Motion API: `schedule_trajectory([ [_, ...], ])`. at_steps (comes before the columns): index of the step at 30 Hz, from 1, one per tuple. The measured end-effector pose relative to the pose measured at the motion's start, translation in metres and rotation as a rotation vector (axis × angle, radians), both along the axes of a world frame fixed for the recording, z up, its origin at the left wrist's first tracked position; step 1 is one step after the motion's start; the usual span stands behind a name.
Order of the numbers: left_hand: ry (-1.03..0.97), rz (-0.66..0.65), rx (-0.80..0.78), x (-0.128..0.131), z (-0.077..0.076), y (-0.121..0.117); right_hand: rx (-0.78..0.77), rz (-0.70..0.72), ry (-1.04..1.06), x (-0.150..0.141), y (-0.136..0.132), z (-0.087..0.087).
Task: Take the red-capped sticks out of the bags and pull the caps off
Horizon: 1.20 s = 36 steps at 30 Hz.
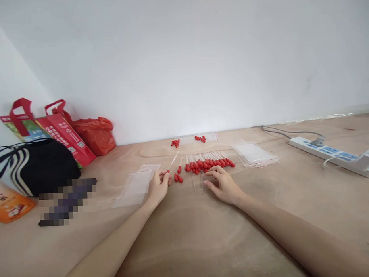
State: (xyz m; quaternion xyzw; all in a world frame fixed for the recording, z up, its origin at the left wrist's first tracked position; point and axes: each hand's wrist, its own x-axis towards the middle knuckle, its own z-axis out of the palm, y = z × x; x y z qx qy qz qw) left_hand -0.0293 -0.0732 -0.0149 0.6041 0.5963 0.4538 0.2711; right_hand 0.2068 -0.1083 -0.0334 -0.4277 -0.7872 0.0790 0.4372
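My left hand (160, 184) is closed on a dropper (174, 160), a thin clear tube with a red end, tilted up and to the right. Several loose red rubber bulbs (178, 178) lie just right of that hand. A row of droppers (208, 164) with red bulbs spreads across the middle, tubes pointing away from me. My right hand (224, 185) rests at the row's near edge, fingers apart and slightly bent. Beside its fingertips lie thin clear tubes (193, 183); whether it touches one, I cannot tell.
Clear zip bags lie left (133, 186) and right (254, 153) of the row. Farther back are more red bulbs (175, 143) and another clear bag (213, 136). A power strip (330, 151) with cables sits right. Bags, including a red plastic bag (95, 135), stand left.
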Motion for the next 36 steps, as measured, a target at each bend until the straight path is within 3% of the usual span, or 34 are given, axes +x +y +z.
schedule_trajectory([
  [3,0.117,-0.04,0.16,-0.001,0.002,-0.011,0.029,-0.041,0.014,0.0,-0.002,0.002],
  [7,0.453,-0.305,0.452,0.0,0.003,-0.026,0.166,-0.088,-0.036,-0.001,-0.007,0.007],
  [10,0.575,-0.466,0.583,0.002,0.002,-0.034,0.245,-0.032,-0.162,-0.006,-0.01,0.009],
  [13,0.612,-0.523,0.697,0.006,0.002,-0.037,0.27,0.04,-0.266,-0.014,-0.012,0.008],
  [24,0.68,-0.609,0.732,0.011,0.001,-0.042,0.371,0.126,-0.368,-0.021,-0.021,0.01],
  [27,0.67,-0.56,0.723,-0.003,0.0,-0.04,0.334,0.104,-0.372,-0.007,-0.021,0.009],
  [33,0.627,-0.097,0.63,-0.044,0.006,-0.012,0.155,-0.082,-0.201,0.015,-0.007,0.002],
  [36,0.708,0.0,0.432,-0.043,0.01,0.009,0.09,-0.079,-0.127,0.007,-0.002,0.001],
])
